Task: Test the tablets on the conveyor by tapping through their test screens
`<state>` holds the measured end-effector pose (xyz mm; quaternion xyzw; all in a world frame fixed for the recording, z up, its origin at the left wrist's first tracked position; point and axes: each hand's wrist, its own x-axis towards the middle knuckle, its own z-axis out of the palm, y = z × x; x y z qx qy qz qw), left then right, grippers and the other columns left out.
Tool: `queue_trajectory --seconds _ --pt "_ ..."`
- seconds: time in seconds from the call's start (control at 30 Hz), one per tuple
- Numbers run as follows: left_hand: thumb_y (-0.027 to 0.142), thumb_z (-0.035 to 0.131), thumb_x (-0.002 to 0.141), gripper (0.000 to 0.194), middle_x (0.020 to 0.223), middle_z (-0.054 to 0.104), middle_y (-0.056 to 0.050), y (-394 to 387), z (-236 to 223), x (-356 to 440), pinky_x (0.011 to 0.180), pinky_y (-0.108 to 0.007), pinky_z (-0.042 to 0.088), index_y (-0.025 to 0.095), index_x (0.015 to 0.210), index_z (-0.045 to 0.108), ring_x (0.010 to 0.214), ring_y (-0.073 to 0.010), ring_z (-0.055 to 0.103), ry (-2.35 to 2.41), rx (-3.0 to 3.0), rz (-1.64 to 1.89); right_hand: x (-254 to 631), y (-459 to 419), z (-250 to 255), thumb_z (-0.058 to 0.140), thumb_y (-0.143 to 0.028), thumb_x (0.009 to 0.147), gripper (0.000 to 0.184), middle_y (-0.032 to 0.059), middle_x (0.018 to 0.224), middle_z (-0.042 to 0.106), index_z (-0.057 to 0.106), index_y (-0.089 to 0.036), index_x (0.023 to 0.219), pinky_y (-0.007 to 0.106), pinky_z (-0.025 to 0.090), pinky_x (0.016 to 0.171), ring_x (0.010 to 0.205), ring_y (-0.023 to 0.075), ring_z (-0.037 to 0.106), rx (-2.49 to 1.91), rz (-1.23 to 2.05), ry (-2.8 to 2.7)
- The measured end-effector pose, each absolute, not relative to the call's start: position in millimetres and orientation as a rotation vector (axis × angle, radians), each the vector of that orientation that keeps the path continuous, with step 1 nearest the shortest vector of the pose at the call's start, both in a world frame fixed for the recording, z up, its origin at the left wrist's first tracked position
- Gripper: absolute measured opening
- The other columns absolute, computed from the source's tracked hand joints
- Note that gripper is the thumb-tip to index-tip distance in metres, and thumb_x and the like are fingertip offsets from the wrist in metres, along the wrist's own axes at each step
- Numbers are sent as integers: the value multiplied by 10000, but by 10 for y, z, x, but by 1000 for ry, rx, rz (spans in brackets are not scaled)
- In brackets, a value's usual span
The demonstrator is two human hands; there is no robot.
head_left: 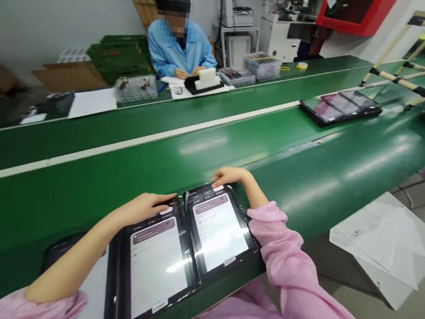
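Note:
Two black tablets with lit white screens lie side by side before me, the left tablet (157, 271) and the right tablet (222, 229). Each screen has a purplish band near its far end, and a small label sits on each near edge. My left hand (145, 207) rests at the far end of the left tablet, fingers stretched out and the thumb by a pale oval on the screen. At the far end of the right tablet, my right hand (230, 176) touches near a similar oval with a bent finger; its other fingers are partly hidden. Neither hand grips anything.
A green conveyor belt (151, 155) runs past the tablets. Farther right stands a black tray (317, 117) of tablets beside a pipe rack (401, 81). Across the line sits a person in blue (190, 49). White sheets (383, 238) lie on a box at right.

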<state>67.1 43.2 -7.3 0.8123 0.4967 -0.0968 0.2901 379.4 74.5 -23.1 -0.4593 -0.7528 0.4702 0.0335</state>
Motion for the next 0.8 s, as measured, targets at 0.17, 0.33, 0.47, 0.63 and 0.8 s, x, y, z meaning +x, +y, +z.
queue_trajectory --seconds 0.17,0.33,0.47,0.63,0.8 --pt "527 391 836 681 1441 512 -48 242 -14 689 1081 -367 409 206 1427 501 1289 -268 538 1337 2177 -185 3879 722 -208 714 -431 774 320 -26 628 549 593 -154 668 233 368 589 643 143 506 -1384 1344 -2392" --pt "624 346 836 744 1500 429 -77 160 138 -135 1124 -398 356 187 1415 509 1379 -290 428 1603 2038 -307 4057 595 -110 461 -510 939 437 120 1030 678 667 -127 982 328 463 847 952 265 614 -1513 1161 -2328" --pt "579 443 796 670 1401 562 -79 23 165 -652 1079 -374 410 198 1326 592 1285 -289 538 1604 1888 -348 4199 433 57 413 -508 956 470 164 1143 645 658 -129 1086 400 444 956 1063 308 590 -1637 953 -2306" --pt "485 467 865 662 1404 551 -127 -293 111 -612 1171 -624 76 209 1465 408 1332 -315 486 1839 1921 -32 4249 -110 380 432 -621 931 547 151 1151 607 627 -177 1185 442 454 964 1127 322 536 -1603 474 -2347" --pt "537 314 965 538 1394 577 -63 -1138 97 -881 1182 -626 83 278 1399 497 1274 -273 549 1953 1984 491 3994 -1092 278 245 -699 977 648 155 1156 581 592 -249 1289 485 466 840 1039 328 546 -1372 72 -2493"
